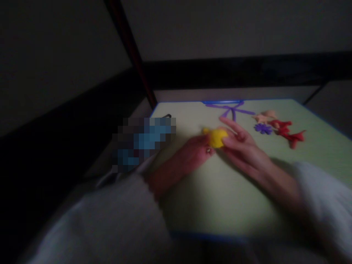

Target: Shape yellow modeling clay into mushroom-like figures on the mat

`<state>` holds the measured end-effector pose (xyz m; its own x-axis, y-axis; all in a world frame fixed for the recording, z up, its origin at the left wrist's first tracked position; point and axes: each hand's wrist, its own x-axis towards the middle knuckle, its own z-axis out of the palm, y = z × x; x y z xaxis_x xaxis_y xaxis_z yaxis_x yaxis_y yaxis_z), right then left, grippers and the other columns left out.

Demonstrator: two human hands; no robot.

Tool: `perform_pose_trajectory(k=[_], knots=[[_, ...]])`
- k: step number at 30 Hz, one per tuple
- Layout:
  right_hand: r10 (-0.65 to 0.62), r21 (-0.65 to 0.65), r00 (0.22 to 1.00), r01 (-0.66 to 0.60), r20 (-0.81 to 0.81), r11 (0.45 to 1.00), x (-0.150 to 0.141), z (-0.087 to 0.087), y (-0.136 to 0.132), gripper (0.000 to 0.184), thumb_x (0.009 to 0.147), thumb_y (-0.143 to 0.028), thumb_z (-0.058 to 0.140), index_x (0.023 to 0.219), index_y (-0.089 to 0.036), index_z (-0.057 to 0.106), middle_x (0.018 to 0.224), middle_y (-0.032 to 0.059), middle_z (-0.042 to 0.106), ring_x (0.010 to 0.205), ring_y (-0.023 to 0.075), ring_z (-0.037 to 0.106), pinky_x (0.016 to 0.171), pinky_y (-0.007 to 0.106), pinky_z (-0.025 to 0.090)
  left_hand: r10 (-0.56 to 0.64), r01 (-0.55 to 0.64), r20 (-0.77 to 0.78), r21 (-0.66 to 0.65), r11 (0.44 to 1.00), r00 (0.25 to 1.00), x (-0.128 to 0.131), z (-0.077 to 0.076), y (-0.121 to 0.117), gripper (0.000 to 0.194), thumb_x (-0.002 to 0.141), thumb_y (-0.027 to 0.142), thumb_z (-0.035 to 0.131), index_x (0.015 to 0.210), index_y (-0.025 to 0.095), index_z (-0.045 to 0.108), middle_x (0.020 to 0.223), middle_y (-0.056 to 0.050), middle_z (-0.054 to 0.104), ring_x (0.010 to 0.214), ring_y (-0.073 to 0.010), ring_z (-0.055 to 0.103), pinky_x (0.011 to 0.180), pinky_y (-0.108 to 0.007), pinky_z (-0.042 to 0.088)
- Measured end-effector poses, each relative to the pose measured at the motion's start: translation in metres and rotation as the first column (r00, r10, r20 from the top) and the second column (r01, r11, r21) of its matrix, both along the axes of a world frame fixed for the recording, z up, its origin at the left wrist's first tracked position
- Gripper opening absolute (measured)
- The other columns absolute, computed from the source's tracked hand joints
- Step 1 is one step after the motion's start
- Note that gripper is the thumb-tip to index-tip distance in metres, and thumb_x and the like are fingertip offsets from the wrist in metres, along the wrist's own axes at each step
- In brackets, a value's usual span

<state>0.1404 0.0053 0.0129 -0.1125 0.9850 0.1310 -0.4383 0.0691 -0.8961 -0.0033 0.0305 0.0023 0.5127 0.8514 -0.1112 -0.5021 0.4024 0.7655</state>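
Observation:
A rounded lump of yellow modelling clay is held between my two hands over the table. My left hand grips its left side, with a ring visible on one finger. On the right side, the thumb and fingers of my right hand press against the lump, while the index finger points up and away. A smaller yellow bit shows just beyond my left fingertips; whether it joins the lump I cannot tell. The picture is dim and blurred.
Purple clay strips lie crossed at the table's far edge. To the right are a purple flower-like piece, peach pieces and red shapes. The pale table has blue edges. A pixelated blue patch covers something at left.

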Motion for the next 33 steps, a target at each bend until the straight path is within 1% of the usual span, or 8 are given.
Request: perform_pose_trajectory(k=[4,6,8,12,17,24,28,33], knots=[[0.013,-0.006,0.999,-0.012,0.031,1.000,0.003,0.003,-0.003,0.037,0.069,-0.021,0.072,0.103,-0.032,0.063,0.098,-0.0025,0.069,0.095,0.0183,0.065,0.085,0.035,0.055,0.001,0.016,0.135,-0.122,0.992,0.991,0.001,0.005,-0.002,0.008,0.083,0.017,0.054,0.085,0.014,0.062,0.085,-0.002,0.061,0.075,-0.0089,0.053,0.065,-0.022,0.038],[0.000,-0.037,1.000,0.001,0.009,0.999,0.004,0.004,-0.003,0.032,0.070,-0.023,0.071,0.100,-0.032,0.064,0.096,-0.0029,0.070,0.092,0.0172,0.066,0.082,0.032,0.056,-0.003,0.014,0.134,-0.081,0.997,0.991,0.003,0.004,-0.003,0.006,0.078,0.019,0.063,0.081,0.014,0.064,0.078,0.000,0.060,0.069,-0.0082,0.051,0.063,-0.022,0.037],[-0.009,-0.070,1.000,0.007,-0.024,0.998,0.003,0.006,-0.004,0.030,0.069,-0.021,0.071,0.097,-0.032,0.065,0.094,-0.0041,0.070,0.089,0.0159,0.066,0.080,0.030,0.056,-0.009,0.012,0.126,-0.023,1.000,0.992,0.004,0.002,-0.003,0.012,0.067,0.018,0.073,0.076,0.013,0.065,0.074,0.001,0.059,0.065,-0.0071,0.048,0.062,-0.021,0.036],[0.011,-0.123,0.998,-0.018,-0.058,0.992,0.001,0.008,-0.008,0.028,0.071,-0.018,0.068,0.094,-0.033,0.066,0.095,-0.0056,0.070,0.089,0.0142,0.066,0.082,0.029,0.056,0.015,-0.019,0.099,0.030,0.999,0.995,0.004,-0.003,-0.001,0.028,0.056,0.023,0.081,0.077,0.010,0.067,0.081,-0.001,0.061,0.075,-0.0084,0.051,0.069,-0.021,0.036],[0.018,-0.185,0.995,-0.035,-0.097,0.982,0.000,0.009,-0.009,0.032,0.069,-0.016,0.067,0.097,-0.032,0.066,0.096,-0.0049,0.070,0.091,0.0129,0.065,0.087,0.026,0.052,0.048,-0.051,0.030,0.107,0.993,0.998,0.000,-0.002,0.004,0.028,0.056,0.028,0.080,0.071,0.010,0.065,0.078,-0.002,0.059,0.074,-0.0093,0.049,0.068,-0.023,0.034],[-0.084,-0.241,0.991,0.055,-0.109,0.969,-0.003,0.010,-0.008,0.045,0.065,-0.013,0.070,0.105,-0.032,0.062,0.099,-0.0051,0.069,0.098,0.0130,0.063,0.093,0.026,0.048,0.012,-0.016,0.079,0.055,0.998,0.997,0.005,0.001,-0.003,0.026,0.055,0.028,0.081,0.070,0.014,0.064,0.072,0.003,0.057,0.064,-0.0059,0.045,0.065,-0.022,0.034],[-0.034,-0.221,0.995,0.014,-0.090,0.975,-0.004,0.012,-0.010,0.041,0.066,-0.014,0.070,0.103,-0.032,0.063,0.100,-0.0052,0.069,0.102,0.0132,0.062,0.095,0.026,0.047,0.047,-0.052,0.059,0.079,0.996,0.997,0.004,-0.001,-0.002,0.023,0.059,0.025,0.079,0.073,0.013,0.065,0.081,0.000,0.062,0.074,-0.0081,0.051,0.071,-0.023,0.036],[0.027,-0.126,0.997,-0.037,-0.079,0.991,0.001,0.005,-0.004,0.033,0.068,-0.018,0.070,0.097,-0.031,0.065,0.097,-0.0036,0.070,0.091,0.0158,0.066,0.085,0.032,0.055,0.067,-0.069,0.030,0.073,0.995,0.997,0.002,0.002,0.001,0.007,0.068,0.016,0.070,0.070,0.011,0.065,0.081,-0.003,0.063,0.078,-0.0104,0.054,0.072,-0.022,0.039]])
